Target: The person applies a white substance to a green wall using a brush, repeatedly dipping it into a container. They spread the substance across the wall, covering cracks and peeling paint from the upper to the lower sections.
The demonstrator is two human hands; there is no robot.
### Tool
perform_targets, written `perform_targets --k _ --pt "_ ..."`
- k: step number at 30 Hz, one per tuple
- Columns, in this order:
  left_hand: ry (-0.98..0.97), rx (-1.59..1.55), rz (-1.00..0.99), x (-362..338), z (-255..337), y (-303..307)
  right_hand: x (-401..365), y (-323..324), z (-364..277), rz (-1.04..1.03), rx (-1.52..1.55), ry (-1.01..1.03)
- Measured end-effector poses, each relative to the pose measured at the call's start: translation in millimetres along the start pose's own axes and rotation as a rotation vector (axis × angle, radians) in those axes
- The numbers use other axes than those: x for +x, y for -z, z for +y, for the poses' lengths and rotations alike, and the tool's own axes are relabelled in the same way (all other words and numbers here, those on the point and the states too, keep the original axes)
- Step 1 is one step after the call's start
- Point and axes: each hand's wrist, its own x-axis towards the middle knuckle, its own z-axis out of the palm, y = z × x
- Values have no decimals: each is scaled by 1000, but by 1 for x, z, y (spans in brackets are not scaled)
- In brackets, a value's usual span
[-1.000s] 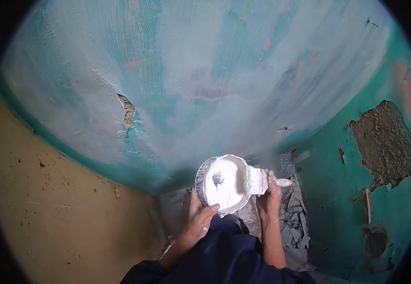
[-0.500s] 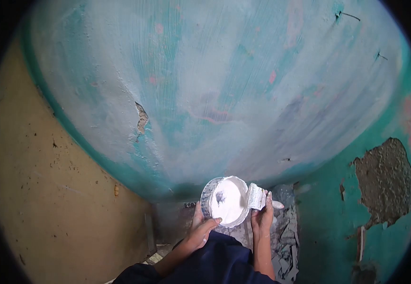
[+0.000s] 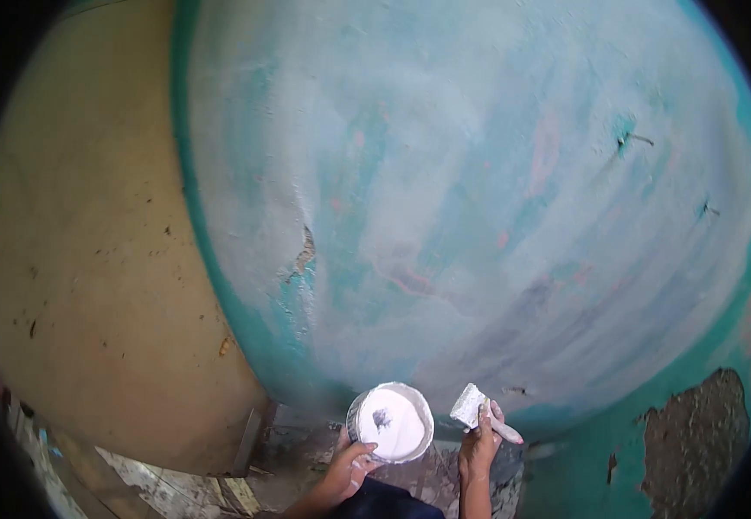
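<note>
A round tub of white paint (image 3: 407,432) is gripped at its side by my left hand (image 3: 351,467), thumb over the rim. Inside the tub a dark patch shows in the white. To the right, my right hand (image 3: 479,450) is closed round the handle of a wide paintbrush (image 3: 468,404). White coats the bristles, which point up and left, apart from the tub. In front of both hands stands a turquoise wall (image 3: 445,259) with streaky whitish paint over it. White smears mark my fingers.
Two bits of wire (image 3: 639,139) stick out of the wall at upper right. Plaster has broken off a patch (image 3: 696,441) at lower right. A tan panel (image 3: 107,285) stands on the left, with debris (image 3: 150,480) on the floor below.
The view has tilted up and turned, showing more wall. The paintbrush has moved away from the tub's rim to the right. Both hands now sit lower in view.
</note>
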Motion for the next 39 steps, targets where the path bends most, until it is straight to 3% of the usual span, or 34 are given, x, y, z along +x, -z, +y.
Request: perform_targets --k 6,8,10,11,13,14,16,17,19,22,25,28,30,31,32,34,36,39 --pt "-105 0 86 -27 -25 15 2 -80 -32 -364 -174 71" --pt "-138 -36 67 -34 -34 33 1 -104 -40 -576 -479 291" --pt "-349 236 -79 -49 -35 45 4 -130 -51 -660 -560 421" --pt "-356 230 -84 -50 -26 44 7 -146 -56 -810 -661 642" --pt "-105 -93 103 -49 0 37 -5 -202 -80 -1013 -868 1021" --pt "-110 -97 93 -50 9 38 -14 -231 -88 -1016 -868 1033" --pt "-89 -103 178 -53 32 41 -31 -286 -98 -1067 -964 1448" --pt "-96 -105 166 -46 29 62 -38 -312 -103 -1068 -961 1464" --pt "-230 -106 -30 -23 15 117 -48 -361 -110 -1120 -1014 1737" --pt "-122 -186 83 -21 53 128 -52 -435 -108 -1122 -1004 1958" --pt "-264 -2 74 -37 92 122 -63 -504 -106 -1065 -1093 2161" --pt "-336 89 83 -37 118 136 -73 -563 -101 -958 -1151 2200" --pt "-151 -155 135 -37 134 143 -77 -599 -100 -871 -1177 2243" --pt "-227 65 109 -42 137 142 -80 -611 -100 -828 -1275 2226" --pt "-227 71 106 -48 141 146 -82 -618 -97 -819 -1275 2226" --pt "-607 223 -200 -56 143 158 -78 -627 -86 -732 -1302 2296" --pt "-536 323 -259 -46 144 187 -68 -620 -65 -706 -1181 2469" --pt "-577 119 -403 -23 117 223 -32 -574 -6 -788 -1321 2406"
